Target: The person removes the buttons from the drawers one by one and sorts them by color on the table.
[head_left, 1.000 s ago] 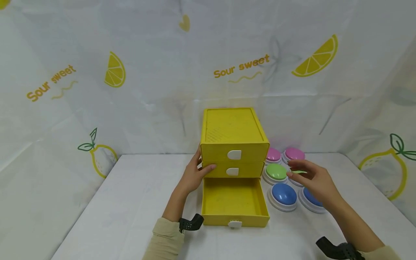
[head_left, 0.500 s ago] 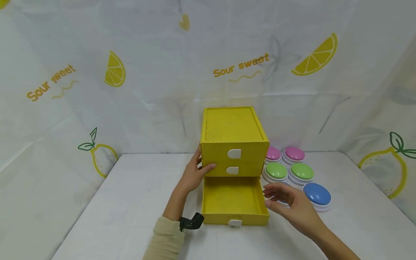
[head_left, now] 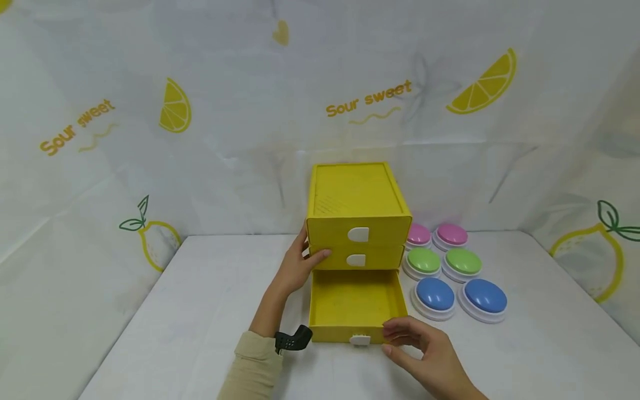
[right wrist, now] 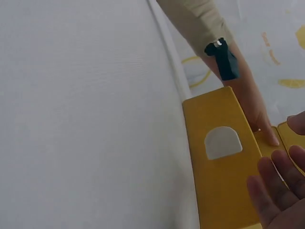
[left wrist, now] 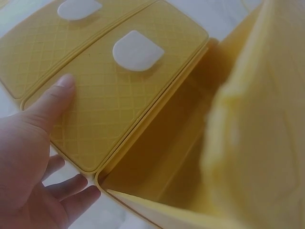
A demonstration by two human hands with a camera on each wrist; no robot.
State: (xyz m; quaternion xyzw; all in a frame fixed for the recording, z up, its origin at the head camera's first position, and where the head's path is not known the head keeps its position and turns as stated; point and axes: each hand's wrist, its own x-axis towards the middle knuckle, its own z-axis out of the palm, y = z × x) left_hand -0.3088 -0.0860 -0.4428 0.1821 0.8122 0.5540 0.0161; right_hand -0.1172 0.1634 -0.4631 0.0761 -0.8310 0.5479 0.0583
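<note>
A yellow drawer cabinet stands on the table, its bottom drawer pulled out with nothing inside. My left hand grips the cabinet's left front corner. Its thumb lies on the middle drawer front, with the other fingers along the side. My right hand is at the right front corner of the pulled-out drawer, fingers bent loosely and parted from the thumb, holding nothing. In the right wrist view, those fingers overlap the edge of the drawer's front panel, beside its white tab.
Right of the cabinet, round push buttons on white bases stand in pairs: pink at the back, green in the middle and blue in front. Behind the white table hangs a lemon-print sheet.
My right hand has come from over the buttons, leftward and toward me, to the bottom drawer's front right corner. The left hand keeps its hold; the drawer stays out.
</note>
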